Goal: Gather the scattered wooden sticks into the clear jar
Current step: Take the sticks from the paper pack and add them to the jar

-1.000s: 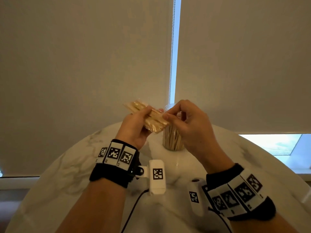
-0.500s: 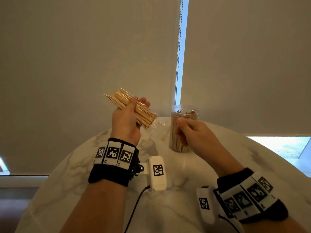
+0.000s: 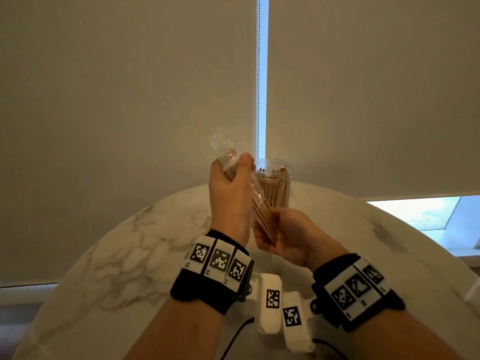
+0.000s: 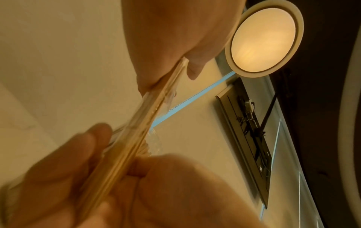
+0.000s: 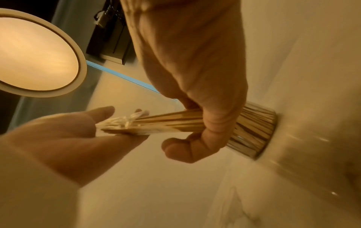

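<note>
My left hand (image 3: 228,193) grips a bundle of wooden sticks (image 3: 261,211) in a clear plastic wrap (image 3: 220,144), tilted steeply just in front of the clear jar (image 3: 275,188). The wrap bunches loosely above the hand. My right hand (image 3: 285,235) is below, palm up, with thumb and fingers on either side of the bundle's lower end. The jar stands on the marble table (image 3: 130,255) and holds several upright sticks. In the right wrist view the stick bundle (image 5: 171,121) runs from my right hand (image 5: 58,138) through my left hand (image 5: 195,77), with the jar (image 5: 255,131) behind. The left wrist view shows the bundle (image 4: 136,138) blurred.
Closed roller blinds (image 3: 130,100) hang right behind the round table, with a bead chain (image 3: 258,74) in the gap between them. Black cables (image 3: 233,341) trail over the table's near edge below my wrists. A round ceiling lamp (image 4: 263,38) glows overhead.
My left hand has tipped the bundle from a slant at the left to nearly upright before the jar. My right hand left the jar and came under the bundle's lower end.
</note>
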Demonstrator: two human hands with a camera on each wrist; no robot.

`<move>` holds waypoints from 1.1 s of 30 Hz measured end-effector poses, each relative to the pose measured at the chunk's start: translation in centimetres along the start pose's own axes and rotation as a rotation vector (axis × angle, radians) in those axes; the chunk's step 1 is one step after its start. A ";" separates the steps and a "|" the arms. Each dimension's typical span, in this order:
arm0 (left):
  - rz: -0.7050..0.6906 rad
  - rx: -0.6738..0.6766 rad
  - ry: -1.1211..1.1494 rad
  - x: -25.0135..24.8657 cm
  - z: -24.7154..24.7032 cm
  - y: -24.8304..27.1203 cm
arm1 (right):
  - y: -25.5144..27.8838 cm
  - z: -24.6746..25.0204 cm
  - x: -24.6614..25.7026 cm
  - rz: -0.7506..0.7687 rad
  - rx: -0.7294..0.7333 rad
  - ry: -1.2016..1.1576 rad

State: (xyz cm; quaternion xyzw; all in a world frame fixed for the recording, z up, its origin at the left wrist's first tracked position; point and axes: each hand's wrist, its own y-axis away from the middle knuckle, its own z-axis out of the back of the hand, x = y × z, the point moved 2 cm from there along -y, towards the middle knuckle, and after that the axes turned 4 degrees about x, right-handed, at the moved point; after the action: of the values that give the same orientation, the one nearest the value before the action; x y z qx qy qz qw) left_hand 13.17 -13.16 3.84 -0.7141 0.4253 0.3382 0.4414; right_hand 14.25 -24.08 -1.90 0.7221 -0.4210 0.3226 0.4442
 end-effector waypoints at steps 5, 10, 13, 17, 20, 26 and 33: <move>-0.005 -0.077 0.170 -1.7 0.9 -0.8 | -0.2 0.0 -0.7 0.000 -0.005 0.025; 0.025 -0.087 0.179 -1.5 1.4 -1.2 | 0.0 -0.2 -0.6 0.044 -0.027 0.155; 0.068 -0.027 0.215 -1.1 0.9 -1.2 | -0.1 -0.1 -0.2 0.086 -0.134 0.293; 0.017 -0.059 0.359 -2.4 1.6 -1.6 | -0.3 0.8 0.9 0.217 -0.278 0.499; -0.026 -0.143 0.467 -3.1 3.3 -2.5 | -0.2 2.2 2.3 0.315 -0.397 0.603; 0.283 -0.187 0.220 -0.5 4.1 -2.4 | 1.0 4.7 5.3 0.413 -0.550 0.673; 0.625 -0.044 -0.186 7.0 2.9 -0.1 | 2.6 5.0 7.0 0.528 -0.539 0.806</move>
State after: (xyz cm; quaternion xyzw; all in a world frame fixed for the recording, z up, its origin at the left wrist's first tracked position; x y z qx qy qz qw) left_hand 15.83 -12.60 -3.26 -0.5245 0.5741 0.5303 0.3376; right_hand 15.45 -31.55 2.91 0.2719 -0.4524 0.5546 0.6433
